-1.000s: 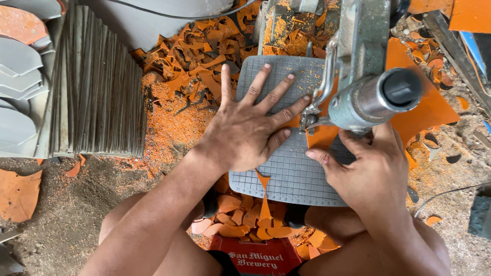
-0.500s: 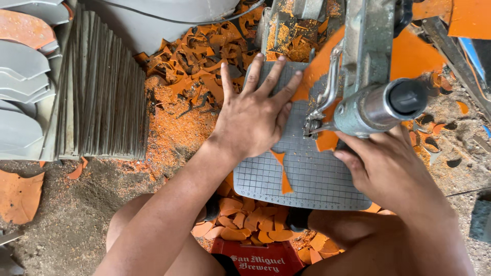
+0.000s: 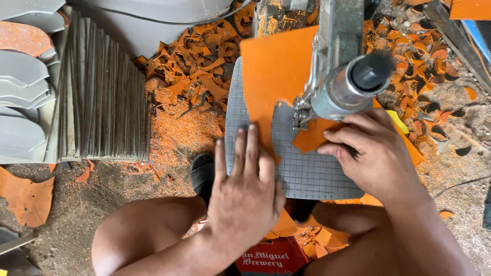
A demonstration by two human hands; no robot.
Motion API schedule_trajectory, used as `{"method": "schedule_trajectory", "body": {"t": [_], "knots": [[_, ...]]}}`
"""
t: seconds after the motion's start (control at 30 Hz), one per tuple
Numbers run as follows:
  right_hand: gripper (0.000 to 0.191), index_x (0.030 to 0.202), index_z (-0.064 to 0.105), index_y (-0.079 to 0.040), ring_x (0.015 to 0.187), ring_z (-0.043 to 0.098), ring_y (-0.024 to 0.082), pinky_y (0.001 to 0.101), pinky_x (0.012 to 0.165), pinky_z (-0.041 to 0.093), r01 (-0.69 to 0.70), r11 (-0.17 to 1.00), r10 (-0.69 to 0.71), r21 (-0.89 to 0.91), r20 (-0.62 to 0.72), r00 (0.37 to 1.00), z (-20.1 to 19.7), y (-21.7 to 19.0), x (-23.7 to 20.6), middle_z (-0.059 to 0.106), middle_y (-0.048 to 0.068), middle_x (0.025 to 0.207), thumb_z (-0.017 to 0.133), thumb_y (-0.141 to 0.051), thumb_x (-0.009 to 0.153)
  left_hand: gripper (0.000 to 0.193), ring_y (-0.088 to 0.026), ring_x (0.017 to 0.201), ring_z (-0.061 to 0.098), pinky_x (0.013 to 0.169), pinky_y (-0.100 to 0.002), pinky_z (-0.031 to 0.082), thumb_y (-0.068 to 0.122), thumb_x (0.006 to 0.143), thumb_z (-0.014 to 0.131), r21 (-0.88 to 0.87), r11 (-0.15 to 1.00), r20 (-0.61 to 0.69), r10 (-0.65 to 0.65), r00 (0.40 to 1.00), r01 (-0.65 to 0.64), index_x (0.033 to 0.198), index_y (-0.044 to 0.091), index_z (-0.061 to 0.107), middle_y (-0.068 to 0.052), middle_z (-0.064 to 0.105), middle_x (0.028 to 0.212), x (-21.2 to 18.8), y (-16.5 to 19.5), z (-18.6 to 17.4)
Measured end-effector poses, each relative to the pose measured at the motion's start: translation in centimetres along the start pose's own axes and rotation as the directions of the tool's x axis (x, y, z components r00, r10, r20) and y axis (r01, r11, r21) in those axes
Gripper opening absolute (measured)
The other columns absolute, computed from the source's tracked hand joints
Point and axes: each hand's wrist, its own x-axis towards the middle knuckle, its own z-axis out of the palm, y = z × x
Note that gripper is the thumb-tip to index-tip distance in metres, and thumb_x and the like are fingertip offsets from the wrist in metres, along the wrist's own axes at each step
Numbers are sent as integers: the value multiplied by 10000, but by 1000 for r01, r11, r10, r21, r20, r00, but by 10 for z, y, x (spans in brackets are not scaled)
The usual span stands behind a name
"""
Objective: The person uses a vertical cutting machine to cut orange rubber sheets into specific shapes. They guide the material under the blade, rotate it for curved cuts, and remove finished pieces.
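The surface [image 3: 307,174] is a small grey gridded cutting plate, set low over a dirt floor [image 3: 102,204] strewn with orange sawdust and curled orange offcuts [image 3: 199,61], thickest past the plate's far-left corner. A saw machine [image 3: 342,66] with one grey cylindrical motor stands over the plate's far edge.

One orange sheet [image 3: 273,71] lies flat on the plate, reaching from the far edge toward the middle, with a narrow strip running down to the near-left part. The left hand [image 3: 245,189] rests palm down at the near-left edge, its fingers [image 3: 250,148] straight and pressed together, tips on the orange strip. The right hand [image 3: 373,148] lies at the near-right part of the plate, just under the motor, fingers curled and pressing a smaller orange lobe [image 3: 312,135] of the sheet beside the blade.

On the floor to the left stands one packed row of thin grey boards [image 3: 102,97] on edge, too many to count, with several grey curved cut pieces [image 3: 25,97] stacked beyond it.
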Motion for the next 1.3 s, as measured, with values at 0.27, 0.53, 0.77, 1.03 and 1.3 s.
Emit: {"method": "schedule_trajectory", "body": {"t": [0.27, 0.53, 0.77, 1.03, 1.3], "knots": [[157, 905, 788, -127, 1090, 649, 267, 388, 958, 530, 27, 999, -28, 20, 30, 999, 4, 0, 11, 768, 18, 1034, 827, -143, 753, 679, -517, 1455, 375, 1185, -694, 224, 344, 945, 553, -103, 995, -97, 7, 995, -17, 1373, -173, 451, -421, 366, 1529, 2, 6, 19], [107, 893, 822, -151, 973, 680, 199, 375, 921, 518, -38, 999, 37, 15, 29, 999, 9, -3, 9, 785, 4, 992, 829, -121, 791, 665, -501, 1483, 369, 1223, -635, 245, 310, 966, 533, -70, 997, -91, 12, 996, -19, 1416, -178, 483, -406, 364, 1551, 9, 4, 21], [173, 953, 799, -104, 1072, 666, 239, 375, 949, 537, -101, 991, 106, 86, -57, 993, 13, -14, 7, 771, 20, 998, 840, -73, 788, 673, -478, 1483, 364, 1211, -653, 227, 321, 959, 523, -64, 998, -75, -20, 997, 15, 1423, -164, 476, -383, 366, 1560, 7, 6, 20], [208, 964, 791, -71, 1068, 650, 279, 398, 931, 545, -76, 996, 81, 43, -118, 990, 16, -22, 7, 758, 51, 1023, 876, -83, 774, 705, -519, 1461, 348, 1193, -667, 190, 348, 963, 506, -77, 997, -32, -33, 999, 31, 1417, -188, 445, -419, 362, 1526, 2, 21, 20], [216, 936, 785, -59, 982, 665, 278, 395, 893, 546, -90, 995, 79, -45, -203, 976, 24, -34, 2, 750, 61, 967, 923, -143, 794, 644, -459, 1501, 365, 1236, -615, 228, 296, 983, 519, -75, 995, -98, -69, 993, 62, 1445, -151, 470, -363, 382, 1569, 20, 10, 30]]}}
